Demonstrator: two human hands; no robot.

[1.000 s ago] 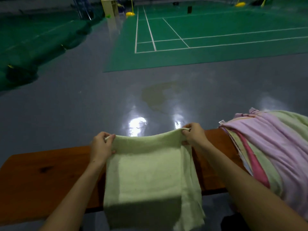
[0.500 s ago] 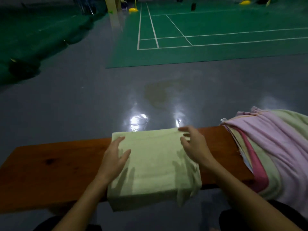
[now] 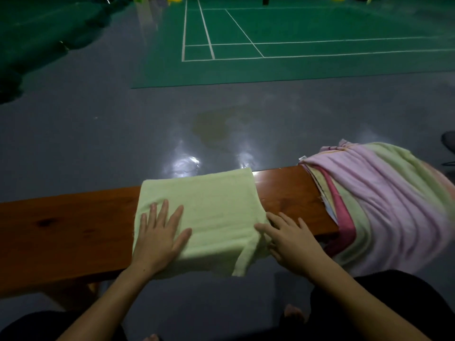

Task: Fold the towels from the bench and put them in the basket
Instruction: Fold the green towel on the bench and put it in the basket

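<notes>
Folded light-green towel on wooden bench, both hands flat on it.

Grey floor [image 3: 98, 134] fills most of the view, with a green badminton court [image 3: 295, 67] marked in white lines beyond it. Wooden bench [image 3: 61, 237] runs left to right across the lower half. Pile of unfolded towels [image 3: 384, 205], pink and pale green, drapes over the bench's right end. Folded light-green towel [image 3: 211, 207] lies mid-bench, near edge hanging over the front, a loose flap trailing at its lower right corner. Left hand [image 3: 157, 235] lies palm down on the towel's left part, fingers straight and spread, gripping nothing. Right hand [image 3: 288, 239] lies flat at the towel's right edge, fingers extended, partly on cloth, partly on bench. Hands are apart. Basket not in view.
</notes>
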